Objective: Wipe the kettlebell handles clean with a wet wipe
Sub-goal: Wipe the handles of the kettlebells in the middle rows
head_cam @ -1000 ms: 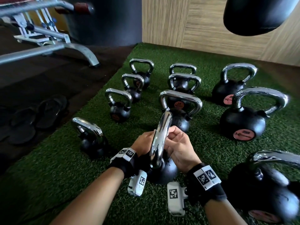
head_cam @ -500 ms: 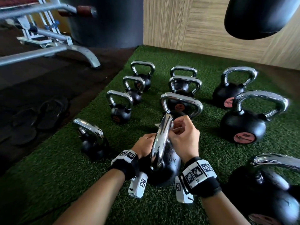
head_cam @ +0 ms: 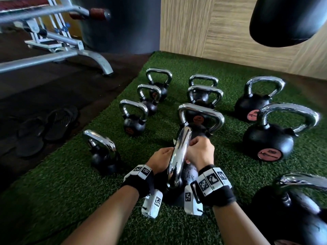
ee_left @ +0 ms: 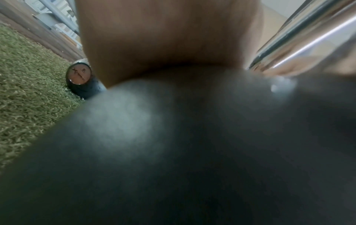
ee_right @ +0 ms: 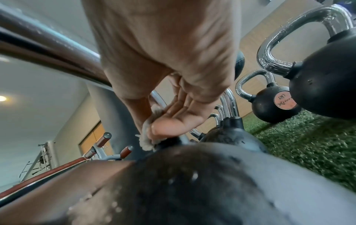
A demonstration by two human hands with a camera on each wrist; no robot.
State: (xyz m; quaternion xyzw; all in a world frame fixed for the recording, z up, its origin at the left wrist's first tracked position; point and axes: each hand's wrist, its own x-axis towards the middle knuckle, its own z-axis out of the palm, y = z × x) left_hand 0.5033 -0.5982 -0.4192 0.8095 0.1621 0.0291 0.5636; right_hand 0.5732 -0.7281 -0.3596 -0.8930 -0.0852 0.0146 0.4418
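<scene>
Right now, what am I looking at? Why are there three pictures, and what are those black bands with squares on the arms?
They show one person cleaning gym weights. The big picture comes from a camera on their head. The bands hold small cameras on each wrist, which give the two close-up pictures. Many kettlebells, black balls with shiny handles, stand on the green turf. The left hand steadies the handle of the nearest kettlebell. The right hand pinches a small wipe and presses it where the handle meets the ball. The left wrist picture is mostly blur, because the camera sits so close.
</scene>
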